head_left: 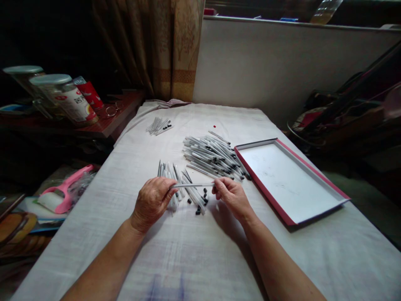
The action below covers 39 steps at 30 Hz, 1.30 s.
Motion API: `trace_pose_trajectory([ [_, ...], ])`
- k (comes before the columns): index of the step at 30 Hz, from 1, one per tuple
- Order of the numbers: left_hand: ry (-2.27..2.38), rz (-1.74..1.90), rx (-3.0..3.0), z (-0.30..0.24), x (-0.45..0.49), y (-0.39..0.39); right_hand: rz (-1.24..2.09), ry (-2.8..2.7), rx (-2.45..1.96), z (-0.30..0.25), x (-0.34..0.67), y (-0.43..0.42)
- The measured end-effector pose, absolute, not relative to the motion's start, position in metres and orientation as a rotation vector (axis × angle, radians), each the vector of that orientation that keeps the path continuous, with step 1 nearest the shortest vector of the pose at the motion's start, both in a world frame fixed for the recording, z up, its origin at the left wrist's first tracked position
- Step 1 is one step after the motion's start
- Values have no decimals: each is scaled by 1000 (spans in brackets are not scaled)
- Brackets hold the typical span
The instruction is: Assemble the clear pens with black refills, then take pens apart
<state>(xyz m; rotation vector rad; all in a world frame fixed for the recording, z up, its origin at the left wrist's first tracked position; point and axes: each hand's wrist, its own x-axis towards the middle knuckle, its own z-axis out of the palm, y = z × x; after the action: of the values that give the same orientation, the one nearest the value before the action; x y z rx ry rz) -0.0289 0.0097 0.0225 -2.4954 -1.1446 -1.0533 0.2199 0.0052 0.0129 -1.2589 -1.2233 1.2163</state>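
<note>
Held level between both hands is a slim, pale pen (196, 184). My left hand (153, 200) pinches its left end, and my right hand (231, 195) has its fingertips closed on the right end. Under and behind the pen lie loose pen parts (169, 169), clear barrels and dark-tipped refills. Several small black caps (198, 209) are scattered between the hands. Farther back, a large heap of pens with black ends (213, 154) spreads toward the tray. What the fingers cover at each end of the pen is hidden.
A shallow red-edged box lid (266, 196) lies on the right of the cloth-covered table (103, 234). A smaller bunch of clear tubes (156, 125) is at the back left, and a tiny red piece (214, 126) behind the heap. Jars (73, 100) stand on a side table.
</note>
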Motion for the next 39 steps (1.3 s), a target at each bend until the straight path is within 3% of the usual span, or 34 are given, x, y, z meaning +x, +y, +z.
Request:
trace_pose_trajectory([
  [39, -1398, -1111, -2686, 18, -32, 11, 1188, -1273, -1222, 19, 228, 5],
])
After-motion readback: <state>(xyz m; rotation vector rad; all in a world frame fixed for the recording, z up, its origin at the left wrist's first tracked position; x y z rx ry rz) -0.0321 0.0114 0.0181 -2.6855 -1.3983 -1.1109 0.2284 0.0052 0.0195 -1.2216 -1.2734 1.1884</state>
